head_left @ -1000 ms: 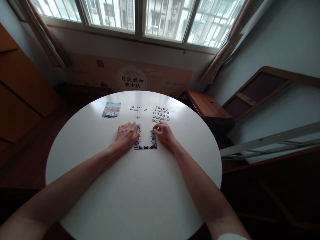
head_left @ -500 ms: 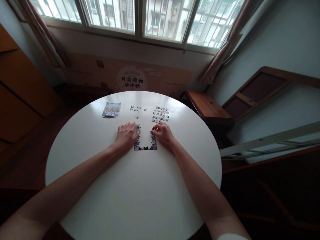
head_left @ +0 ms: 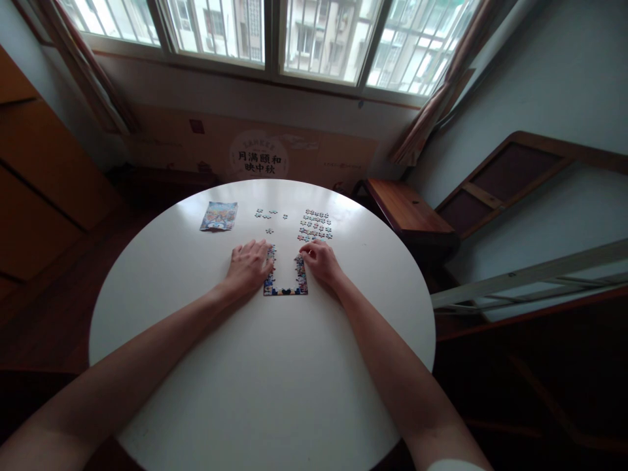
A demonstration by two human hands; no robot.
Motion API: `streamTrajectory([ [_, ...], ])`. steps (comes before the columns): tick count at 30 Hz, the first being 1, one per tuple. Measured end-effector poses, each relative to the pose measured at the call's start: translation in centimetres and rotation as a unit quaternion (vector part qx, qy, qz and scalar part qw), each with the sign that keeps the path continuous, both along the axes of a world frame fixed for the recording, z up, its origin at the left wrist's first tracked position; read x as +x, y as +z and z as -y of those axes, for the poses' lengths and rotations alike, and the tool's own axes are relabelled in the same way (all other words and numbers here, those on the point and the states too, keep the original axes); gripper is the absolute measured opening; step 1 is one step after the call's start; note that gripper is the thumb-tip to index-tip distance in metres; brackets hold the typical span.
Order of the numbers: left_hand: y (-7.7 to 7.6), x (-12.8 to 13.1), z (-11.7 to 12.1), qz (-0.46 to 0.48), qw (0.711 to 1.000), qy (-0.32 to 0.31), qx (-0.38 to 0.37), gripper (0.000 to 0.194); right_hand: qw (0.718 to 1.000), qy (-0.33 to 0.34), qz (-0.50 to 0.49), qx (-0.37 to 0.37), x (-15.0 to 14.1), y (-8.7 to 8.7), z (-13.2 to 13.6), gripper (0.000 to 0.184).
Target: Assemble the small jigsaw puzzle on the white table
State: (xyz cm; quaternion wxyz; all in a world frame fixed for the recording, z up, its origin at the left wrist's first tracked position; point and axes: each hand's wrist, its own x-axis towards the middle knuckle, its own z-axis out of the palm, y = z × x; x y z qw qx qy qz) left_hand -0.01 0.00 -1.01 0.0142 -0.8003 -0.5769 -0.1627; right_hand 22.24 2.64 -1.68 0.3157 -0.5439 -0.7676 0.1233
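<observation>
A U-shaped jigsaw puzzle border [head_left: 287, 291] lies on the white round table, joined along its near edge and up both sides. My left hand [head_left: 248, 263] rests flat with fingers stretched out, its fingertips and thumb touching the left side of the border. At the top of the right side, my right hand [head_left: 320, 259] has thumb and index finger pinched on a puzzle piece, mostly hidden by the fingers. Beyond my right hand, loose puzzle pieces [head_left: 315, 222] are laid out in rows. A smaller loose group [head_left: 265, 215] and a single piece [head_left: 269, 231] lie farther left.
A picture packet [head_left: 219, 216] lies at the far left of the white table [head_left: 265, 379]. Past the table's edge, a wooden stool [head_left: 409, 206] stands at the right by the wall. Behind are a printed box panel [head_left: 304, 147] and a barred window.
The right hand's pinched fingertips have shifted very slightly at the top of the border's right side. The left hand and the loose pieces have stayed in place.
</observation>
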Motion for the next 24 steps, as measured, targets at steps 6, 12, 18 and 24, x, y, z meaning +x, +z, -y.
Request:
streamTrajectory([
  [6,-0.11,-0.09,-0.01,-0.001,1.0,-0.003,0.002,0.041,1.0,0.0,0.001,0.009,0.05,-0.26,-0.17,0.016],
  [12,0.04,-0.06,0.06,0.003,1.0,-0.004,0.001,0.04,1.0,-0.001,0.006,0.008,0.07,-0.41,-0.2,0.017],
  [18,0.13,-0.03,0.06,0.004,1.0,-0.001,-0.007,0.04,1.0,-0.007,-0.007,0.003,0.05,-0.12,-0.03,0.026],
  [24,0.18,0.0,0.1,-0.002,1.0,0.001,-0.005,0.04,1.0,-0.005,0.002,-0.003,0.06,-0.08,0.05,0.022],
])
